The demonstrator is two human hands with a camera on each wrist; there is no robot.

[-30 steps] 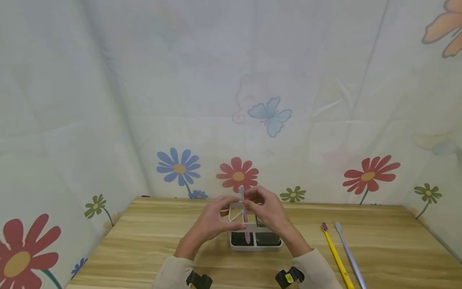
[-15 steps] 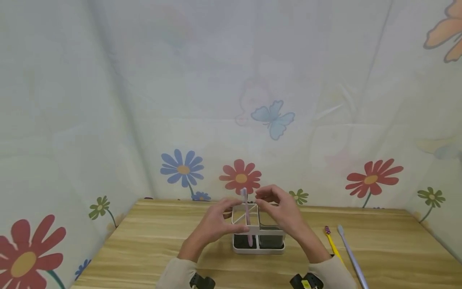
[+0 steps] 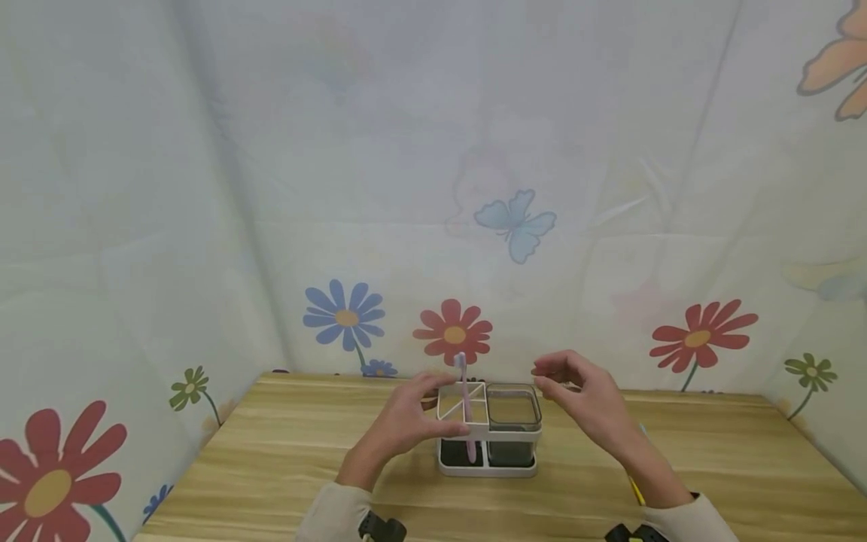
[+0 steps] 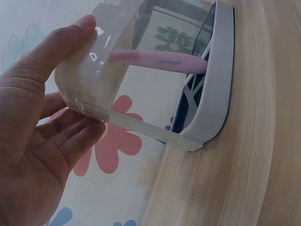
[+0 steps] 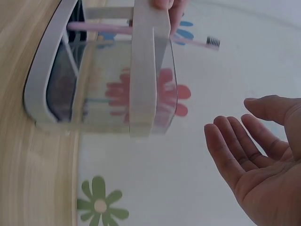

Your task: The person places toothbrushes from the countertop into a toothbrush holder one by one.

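Observation:
My left hand grips the left end of a white toothbrush holder, thumb on the front of its upper rim and fingers round the far side. In the left wrist view the thumb presses the rim of that holder. A pink toothbrush stands upright in a divided slot, bristles up, its handle end down at the dark base. A clear cup fills the holder's right side. To the right of the cup hovers my right hand, fingers loosely bent and holding nothing, apart from the holder.
Right of the holder, a yellow toothbrush lies on the wooden table, mostly hidden behind my right forearm. The pale blue tip of another toothbrush shows beside it. A flower-printed curtain hangs behind the table.
My right hand has let go of the pink toothbrush and moved right, past the cup. The toothbrush stays upright in the holder. My left hand keeps its grip.

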